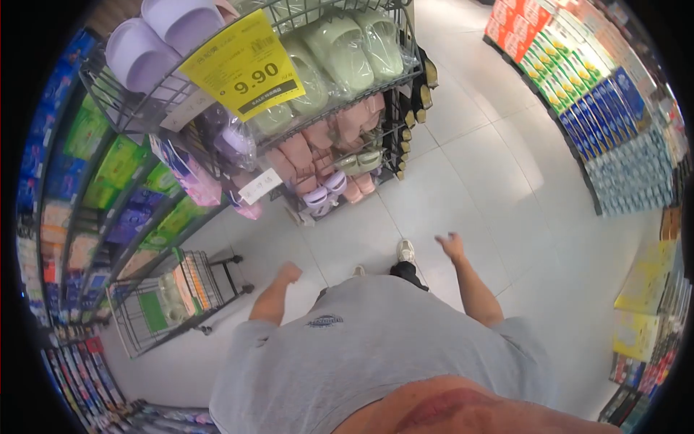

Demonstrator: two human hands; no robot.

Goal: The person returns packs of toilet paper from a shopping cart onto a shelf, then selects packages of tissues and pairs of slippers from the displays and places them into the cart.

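My left hand [290, 273] hangs over the floor with its fingers curled in. I see nothing in it. It is nearest to the shopping cart [165, 304] on the left and touches nothing. My right hand [452, 246] is held out over the floor on the other side, thumb and fingers apart, holding nothing. Ahead of both hands stands a wire rack [405, 79] of slippers. Purple slippers [141, 54] and green slippers [343, 61] in clear bags fill its upper basket, with pink slippers [311, 145] below. A yellow price sign [246, 65] reads 9.90.
Shelves of green and blue packs [116, 170] line the left side. Stacked cartons [607, 108] stand at the far right, with yellow boxes [640, 289] nearer on that side. Pale floor tiles [463, 173] run between the rack and the cartons.
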